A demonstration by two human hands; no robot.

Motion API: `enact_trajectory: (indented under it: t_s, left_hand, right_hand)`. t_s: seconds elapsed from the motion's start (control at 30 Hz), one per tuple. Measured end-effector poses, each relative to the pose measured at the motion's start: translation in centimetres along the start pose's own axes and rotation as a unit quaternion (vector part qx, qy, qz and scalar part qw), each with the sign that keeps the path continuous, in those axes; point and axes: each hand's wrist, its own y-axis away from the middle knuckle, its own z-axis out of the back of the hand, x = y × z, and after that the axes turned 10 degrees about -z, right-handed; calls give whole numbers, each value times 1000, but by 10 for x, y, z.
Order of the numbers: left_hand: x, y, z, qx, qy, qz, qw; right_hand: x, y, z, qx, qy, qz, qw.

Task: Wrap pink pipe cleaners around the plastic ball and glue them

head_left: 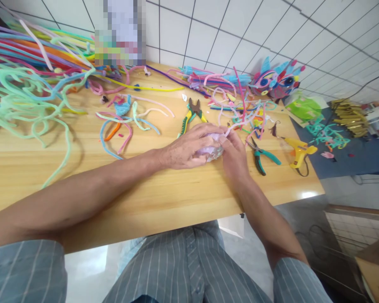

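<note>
My left hand (189, 147) wraps over a small rounded lilac piece (210, 147) with a shiny, clear-looking underside. Its fingers cover much of it, so its full shape is hidden. At the piece's right side, my right hand (235, 153) pinches a pale lilac pipe cleaner (236, 126) between thumb and fingers. That strand runs up and to the right from the fingertips. Just beyond my left hand lie yellow-and-black pliers (194, 111), jaws pointing away. Teal-handled pliers (262, 159) rest right of my right hand.
Bundled and loose pipe cleaners (34, 97) heap on the left. Cut pieces (240, 105) are scattered behind my hands. A yellow glue gun (300, 151) lies near the table's right edge. Colourful big-eyed figures (276, 82) stand by the tiled wall. A blue surface (360, 155) adjoins on the right.
</note>
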Motion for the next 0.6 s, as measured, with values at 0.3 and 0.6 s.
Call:
enact_trajectory:
  t_s: [0.3, 0.6]
  left_hand:
    - [0, -1, 1, -7, -19, -28, 999]
    - [3, 1, -1, -7, -19, -7, 1000]
  right_hand:
    - [0, 0, -3, -21, -86, 1, 996]
    - [-1, -1, 14, -157, -25, 151, 976]
